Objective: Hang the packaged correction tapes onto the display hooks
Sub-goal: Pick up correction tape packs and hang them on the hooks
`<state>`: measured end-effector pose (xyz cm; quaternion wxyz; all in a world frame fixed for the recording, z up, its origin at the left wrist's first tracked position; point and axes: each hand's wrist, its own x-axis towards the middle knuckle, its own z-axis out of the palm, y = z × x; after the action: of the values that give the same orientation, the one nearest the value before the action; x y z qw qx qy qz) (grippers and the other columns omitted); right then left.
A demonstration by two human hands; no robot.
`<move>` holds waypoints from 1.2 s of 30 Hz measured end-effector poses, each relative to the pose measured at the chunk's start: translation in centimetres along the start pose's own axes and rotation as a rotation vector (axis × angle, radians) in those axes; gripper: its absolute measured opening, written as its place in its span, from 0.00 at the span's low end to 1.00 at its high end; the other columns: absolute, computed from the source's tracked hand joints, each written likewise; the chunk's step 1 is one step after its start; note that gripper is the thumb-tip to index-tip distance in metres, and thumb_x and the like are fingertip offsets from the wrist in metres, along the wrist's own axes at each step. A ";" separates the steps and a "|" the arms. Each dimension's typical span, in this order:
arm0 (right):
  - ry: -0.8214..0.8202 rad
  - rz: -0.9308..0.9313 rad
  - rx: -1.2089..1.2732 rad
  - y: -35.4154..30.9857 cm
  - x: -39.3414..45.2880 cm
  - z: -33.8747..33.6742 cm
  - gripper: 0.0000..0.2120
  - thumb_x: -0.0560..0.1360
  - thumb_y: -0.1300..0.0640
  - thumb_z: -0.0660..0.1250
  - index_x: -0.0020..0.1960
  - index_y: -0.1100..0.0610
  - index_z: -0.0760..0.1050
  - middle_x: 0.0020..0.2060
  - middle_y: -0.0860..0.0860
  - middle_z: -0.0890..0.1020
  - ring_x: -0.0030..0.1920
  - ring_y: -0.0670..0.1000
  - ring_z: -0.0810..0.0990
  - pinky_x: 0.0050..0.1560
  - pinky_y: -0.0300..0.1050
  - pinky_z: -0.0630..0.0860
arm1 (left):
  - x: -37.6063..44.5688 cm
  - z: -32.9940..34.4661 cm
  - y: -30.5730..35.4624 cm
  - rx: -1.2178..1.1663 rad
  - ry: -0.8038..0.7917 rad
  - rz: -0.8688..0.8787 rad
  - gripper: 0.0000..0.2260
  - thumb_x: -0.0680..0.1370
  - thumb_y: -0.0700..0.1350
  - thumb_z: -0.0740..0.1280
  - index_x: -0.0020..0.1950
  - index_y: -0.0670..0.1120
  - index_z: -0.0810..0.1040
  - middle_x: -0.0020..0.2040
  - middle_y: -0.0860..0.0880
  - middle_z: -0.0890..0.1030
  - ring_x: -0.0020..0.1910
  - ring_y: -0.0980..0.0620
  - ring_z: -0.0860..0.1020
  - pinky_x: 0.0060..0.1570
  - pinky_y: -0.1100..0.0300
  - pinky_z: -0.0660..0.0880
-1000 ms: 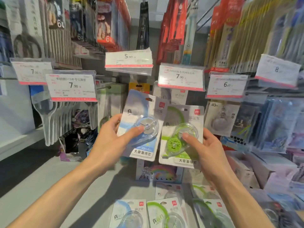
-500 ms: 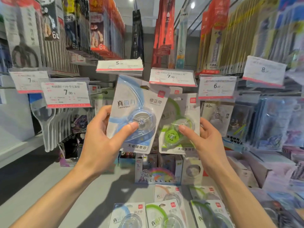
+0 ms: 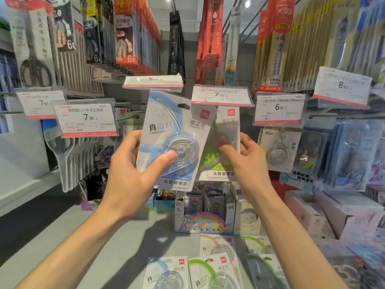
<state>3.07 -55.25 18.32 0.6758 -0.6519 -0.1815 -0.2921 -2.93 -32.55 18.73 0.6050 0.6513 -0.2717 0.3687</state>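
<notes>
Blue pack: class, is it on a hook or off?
Off. The left hand holds the blue pack tilted, its hang hole showing empty.

The blue pack (image 3: 173,142) overlaps the blurred green pack's (image 3: 224,147) left side.

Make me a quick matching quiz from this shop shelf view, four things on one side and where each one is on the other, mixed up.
Things
1. blue correction tape pack
2. green correction tape pack
3. 6.00 price tag
4. rainbow box

Places
A. standing on the shelf below the hands
B. held in the left hand
C. hanging up at the right of the held packs
D. held in the right hand

Pairs: 1-B, 2-D, 3-C, 4-A
</notes>
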 end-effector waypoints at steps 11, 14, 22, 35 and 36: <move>0.063 0.272 -0.284 2.2 2.0 1.1 0.28 0.72 0.32 0.73 0.54 0.57 0.82 0.43 0.56 0.85 0.46 0.52 0.83 0.44 0.50 0.77 | 0.4 0.6 -1.5 0.037 -0.054 -0.087 0.14 0.72 0.49 0.75 0.56 0.57 0.78 0.50 0.61 0.86 0.49 0.60 0.85 0.46 0.69 0.78; -0.033 0.288 -0.334 2.4 0.8 0.0 0.20 0.79 0.43 0.71 0.66 0.51 0.79 0.44 0.42 0.84 0.55 0.55 0.85 0.58 0.61 0.83 | 0.3 1.1 -2.0 0.031 -0.071 -0.112 0.14 0.72 0.48 0.75 0.56 0.54 0.78 0.50 0.60 0.86 0.48 0.60 0.85 0.45 0.69 0.78; 0.084 0.101 -0.385 0.8 -2.4 -3.1 0.11 0.79 0.44 0.69 0.59 0.46 0.80 0.49 0.42 0.85 0.48 0.38 0.82 0.48 0.35 0.79 | 0.1 2.9 -3.5 0.015 -0.120 -0.182 0.13 0.76 0.43 0.76 0.57 0.51 0.78 0.50 0.60 0.86 0.48 0.62 0.84 0.44 0.72 0.76; -0.168 0.094 -0.019 0.4 -4.3 -3.1 0.12 0.75 0.50 0.76 0.58 0.49 0.82 0.53 0.48 0.89 0.55 0.47 0.87 0.53 0.37 0.82 | 0.7 5.7 -2.7 0.038 -0.198 -0.153 0.17 0.72 0.60 0.73 0.59 0.61 0.76 0.54 0.62 0.84 0.54 0.62 0.82 0.52 0.68 0.77; -0.144 0.101 0.009 0.4 -4.3 -3.3 0.13 0.74 0.50 0.76 0.58 0.50 0.81 0.53 0.48 0.89 0.55 0.47 0.87 0.51 0.35 0.81 | 1.1 5.5 -2.4 0.050 -0.172 -0.132 0.17 0.72 0.60 0.72 0.59 0.63 0.74 0.56 0.62 0.83 0.55 0.63 0.81 0.53 0.70 0.75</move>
<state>-0.39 -57.84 15.03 0.6776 -0.6766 -0.1980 -0.2093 0.43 -37.59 18.24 0.5860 0.7118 -0.2701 0.2774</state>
